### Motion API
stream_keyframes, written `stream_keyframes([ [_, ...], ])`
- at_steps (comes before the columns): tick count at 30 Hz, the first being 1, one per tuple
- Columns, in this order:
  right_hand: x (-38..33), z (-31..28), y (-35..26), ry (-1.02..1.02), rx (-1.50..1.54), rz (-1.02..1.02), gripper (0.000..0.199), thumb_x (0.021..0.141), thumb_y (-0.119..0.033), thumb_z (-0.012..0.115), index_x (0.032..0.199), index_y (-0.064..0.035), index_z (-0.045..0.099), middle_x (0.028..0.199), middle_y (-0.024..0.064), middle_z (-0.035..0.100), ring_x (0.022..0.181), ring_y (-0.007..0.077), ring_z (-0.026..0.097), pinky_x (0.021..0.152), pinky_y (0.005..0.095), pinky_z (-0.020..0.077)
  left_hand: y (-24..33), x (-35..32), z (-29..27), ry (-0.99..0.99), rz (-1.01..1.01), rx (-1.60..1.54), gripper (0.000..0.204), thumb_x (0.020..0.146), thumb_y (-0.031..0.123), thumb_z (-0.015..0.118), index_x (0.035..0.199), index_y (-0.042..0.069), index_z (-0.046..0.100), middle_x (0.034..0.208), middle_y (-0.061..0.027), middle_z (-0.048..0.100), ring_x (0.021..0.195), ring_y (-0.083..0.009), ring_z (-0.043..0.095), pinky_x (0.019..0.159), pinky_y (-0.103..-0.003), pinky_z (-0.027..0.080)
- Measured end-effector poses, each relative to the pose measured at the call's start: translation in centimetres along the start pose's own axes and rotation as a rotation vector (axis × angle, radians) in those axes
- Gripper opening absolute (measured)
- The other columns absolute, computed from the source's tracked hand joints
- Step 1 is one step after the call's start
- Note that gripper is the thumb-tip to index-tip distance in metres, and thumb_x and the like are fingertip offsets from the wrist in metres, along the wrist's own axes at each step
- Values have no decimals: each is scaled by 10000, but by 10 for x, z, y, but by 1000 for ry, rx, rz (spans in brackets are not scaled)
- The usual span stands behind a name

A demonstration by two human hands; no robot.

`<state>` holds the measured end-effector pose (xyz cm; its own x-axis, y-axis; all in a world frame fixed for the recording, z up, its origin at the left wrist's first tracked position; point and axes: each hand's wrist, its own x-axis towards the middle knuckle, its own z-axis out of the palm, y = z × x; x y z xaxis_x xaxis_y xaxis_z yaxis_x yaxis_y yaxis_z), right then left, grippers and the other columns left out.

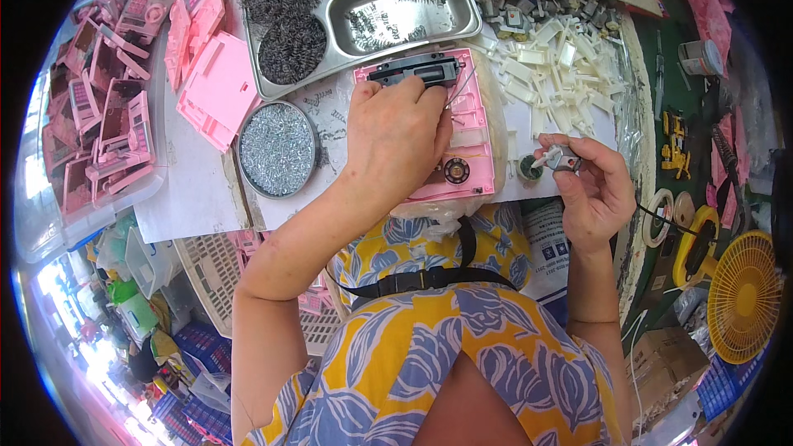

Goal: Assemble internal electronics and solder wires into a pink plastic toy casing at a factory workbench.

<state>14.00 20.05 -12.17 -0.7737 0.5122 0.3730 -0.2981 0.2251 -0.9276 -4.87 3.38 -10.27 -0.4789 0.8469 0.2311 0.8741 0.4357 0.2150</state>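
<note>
A pink plastic housing (472, 116) lies in front of me, with thin wires and a small round black speaker-like part (456, 170) in it. Across its far end sits a black plastic mechanism (425, 72). My left hand (392, 136) is closed over that end, its curled fingertips on the mechanism; the thumb is partly hidden. To the right of the housing, my right hand (596, 190) pinches a small grey metal motor (563, 158) with a white tip pointing left. The tip is over a small round dark green pot (530, 168); whether they touch I cannot tell.
A metal tray (363, 48) of black springs stands at the back. A round tin (278, 149) of small silvery pieces is at left, near pink panels (216, 87). White plastic parts (549, 66) and grey motors pile up at back right. A yellow fan (745, 297) stands right.
</note>
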Motion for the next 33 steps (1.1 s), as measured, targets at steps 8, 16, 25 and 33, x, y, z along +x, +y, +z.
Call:
stream_keyframes([
  [8, 9, 9, -3, 3, 50, -4, 358, 872, -17, 756, 1182, 72, 600, 1124, 214, 714, 993, 222, 698, 835, 297, 561, 2, 2, 1, 10, 7, -62, 167, 831, 195, 724, 959, 89, 717, 776, -56, 634, 697, -263, 626, 699, -397, 437],
  [16, 9, 7, -1, -13, -30, -2, 366, 872, -33, 763, 1187, 66, 606, 1117, 201, 721, 994, 204, 695, 837, 293, 558, -7, -3, 6, 81, -120, -343, 96, 848, 120, 703, 909, 46, 693, 820, -95, 666, 704, -279, 639, 648, -382, 471],
  [25, 5, 3, 1, 29, -7, 3, 351, 885, -23, 744, 1189, 71, 595, 1116, 218, 713, 997, 209, 686, 838, 289, 549, -24, -16, -23, 226, -109, -769, 190, 783, 26, 751, 956, 18, 675, 773, -24, 573, 590, -121, 490, 571, -261, 400],
  [33, 11, 6, -7, 19, 34, -54, 369, 881, -10, 745, 1200, 78, 582, 1120, 246, 700, 1029, 261, 696, 853, 306, 556, -69, 152, -76, 437, -176, -620, 450, 834, 280, 819, 1089, -41, 633, 837, -66, 660, 697, -121, 595, 594, -275, 469],
])
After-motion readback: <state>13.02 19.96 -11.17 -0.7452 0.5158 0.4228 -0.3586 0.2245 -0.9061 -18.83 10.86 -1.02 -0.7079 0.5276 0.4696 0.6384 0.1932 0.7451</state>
